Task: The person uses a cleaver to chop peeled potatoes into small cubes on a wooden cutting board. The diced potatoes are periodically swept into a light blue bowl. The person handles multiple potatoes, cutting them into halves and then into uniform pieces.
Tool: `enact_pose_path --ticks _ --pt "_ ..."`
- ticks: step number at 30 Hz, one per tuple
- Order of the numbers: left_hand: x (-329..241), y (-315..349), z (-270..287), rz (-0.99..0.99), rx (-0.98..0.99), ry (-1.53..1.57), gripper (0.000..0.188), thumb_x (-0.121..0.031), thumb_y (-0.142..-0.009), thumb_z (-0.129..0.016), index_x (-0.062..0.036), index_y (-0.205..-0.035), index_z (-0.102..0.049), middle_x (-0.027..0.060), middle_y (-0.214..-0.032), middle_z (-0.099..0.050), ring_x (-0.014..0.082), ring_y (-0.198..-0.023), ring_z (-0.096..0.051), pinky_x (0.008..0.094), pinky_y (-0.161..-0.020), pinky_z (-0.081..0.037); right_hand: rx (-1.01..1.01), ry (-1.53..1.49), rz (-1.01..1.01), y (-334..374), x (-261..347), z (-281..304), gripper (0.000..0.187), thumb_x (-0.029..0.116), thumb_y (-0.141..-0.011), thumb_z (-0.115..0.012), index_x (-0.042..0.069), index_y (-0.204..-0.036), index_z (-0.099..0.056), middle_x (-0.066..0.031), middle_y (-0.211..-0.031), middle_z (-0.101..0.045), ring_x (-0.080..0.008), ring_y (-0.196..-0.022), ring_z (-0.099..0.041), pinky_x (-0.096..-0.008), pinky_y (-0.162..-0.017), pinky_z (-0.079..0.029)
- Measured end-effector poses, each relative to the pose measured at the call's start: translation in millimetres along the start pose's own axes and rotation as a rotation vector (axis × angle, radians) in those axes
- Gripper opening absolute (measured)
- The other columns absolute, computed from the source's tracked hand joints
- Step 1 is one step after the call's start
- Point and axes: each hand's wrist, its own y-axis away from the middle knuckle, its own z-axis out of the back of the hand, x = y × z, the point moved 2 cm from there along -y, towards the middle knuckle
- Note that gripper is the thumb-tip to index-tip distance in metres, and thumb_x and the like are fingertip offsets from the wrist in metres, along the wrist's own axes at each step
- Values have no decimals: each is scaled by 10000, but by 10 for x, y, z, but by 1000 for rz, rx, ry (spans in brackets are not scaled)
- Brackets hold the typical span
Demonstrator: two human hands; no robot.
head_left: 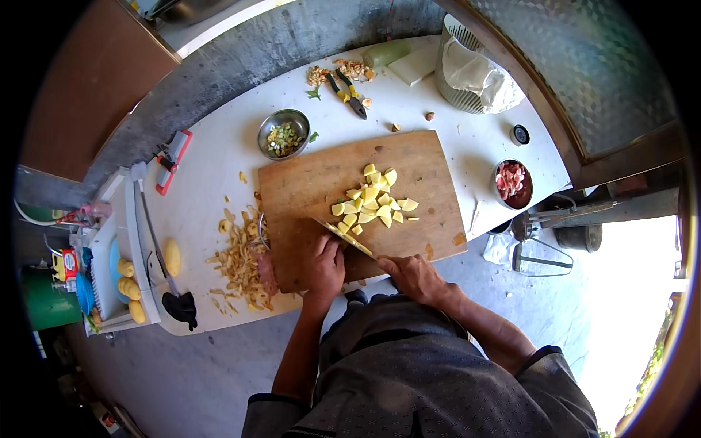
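Head view: knife (pixel 345 237) is gripped by the handle in the closed fingers of the right hand (pixel 420 279); blade is angled far-left across the near part of the cutting board (pixel 292 190); left hand (pixel 325 266) is set just beside the blade, fingers curled, likely to keep the tips tucked back from the edge; whether anything is held under them cannot be told; pale yellow potato pieces (pixel 371 197) are heaped loosely on the board, right of centre and beyond the blade, which seems to leave the near strip free for cutting; peelings (pixel 237 255) are piled off the board's left edge, presumably to keep waste apart from cut pieces; bowl of chopped greens (pixel 288 115) is stood beyond the far-left corner, bowl of raw meat (pixel 520 201) off to the right; contents are apparently kept separate that way.
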Motion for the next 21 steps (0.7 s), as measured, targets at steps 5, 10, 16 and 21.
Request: enact_pose_path --ticks 5,10,16,21 --pt "18 13 -16 -26 -106 -29 230 28 -876 -775 3 -1104 -766 195 -1216 -728 427 -963 -712 459 -819 -591 -33 -80 50 171 250 194 439 380 -1169 -502 21 -1268 -734 -306 -927 -740 -516 -891 -713 -575 -826 -568" --pt "42 87 -50 3 -83 1 198 24 -890 -746 4 -1086 -743 190 -1144 -679 443 -1020 -657 495 -875 -553 87 -81 -101 346 279 252 424 375 -1167 -510 30 -1268 -733 -288 -952 -751 -511 -893 -719 -576 -829 -570" --pt "59 58 -64 -13 -98 16 187 17 -882 -759 1 -1069 -746 178 -1136 -693 431 -1012 -669 493 -869 -552 44 1 -82 79 123 11 427 376 -1158 -525 21 -1250 -744 -291 -960 -752 -518 -902 -712 -584 -838 -571" --pt "37 51 -12 -10 -59 -24 179 12 -880 -762 0 -1057 -743 166 -1131 -702 420 -1013 -674 489 -857 -554 -11 -57 7 -1 137 -25 423 359 -1156 -529 4 -1237 -745 -292 -962 -748 -530 -910 -702 -584 -841 -562"
